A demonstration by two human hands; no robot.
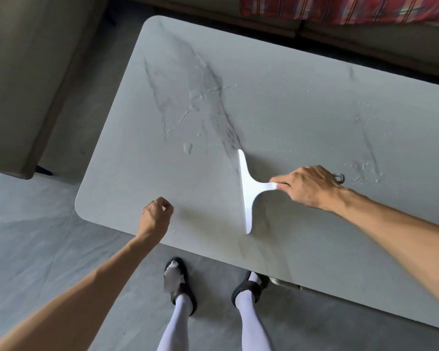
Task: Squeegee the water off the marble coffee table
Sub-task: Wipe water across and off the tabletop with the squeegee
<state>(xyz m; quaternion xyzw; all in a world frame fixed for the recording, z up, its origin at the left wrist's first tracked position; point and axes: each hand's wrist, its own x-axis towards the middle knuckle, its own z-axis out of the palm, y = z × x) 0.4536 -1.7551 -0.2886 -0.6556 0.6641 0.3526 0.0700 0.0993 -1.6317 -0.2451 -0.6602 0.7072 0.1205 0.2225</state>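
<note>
**Clerk:** Item one, the tool?

**Keeper:** Squeegee [249,191], white, T-shaped. It sits on the table [302,102] about the middle, toward the near side. The blade runs from far to near and its edge appears to lie against the marble. The handle points to the person's right.

**Clerk:** Item two, the grips?

**Keeper:** The right grip [307,186] is clamped on the handle's end, fingers wrapped round it. The left grip [156,216] has its fingers curled in with nothing in them. It is over the table's near edge, well apart from the blade.

**Clerk:** Item three, the water?

**Keeper:** A small puddle [188,147] lies left of the blade's far tip. Streaks and blobs [194,97] lie farther off, along the dark veining. Thin dotted lines of droplets [264,150] run across the table beyond the tool. A beaded patch [365,171] lies just beyond the right wrist.

**Clerk:** Step in hand?

**Keeper:** By my reading, a stroke mid-table, with the blade facing the left end. The task looks partly done, since the near strip looks dry and the far band does not.

**Clerk:** Next move requires?

**Keeper:** Even pressure along the whole blade and a straight pass leftward, clean off the rounded end. Then come overlapping passes farther out for the puddle and streaks. The right-hand patch needs a pass of its own.
</note>
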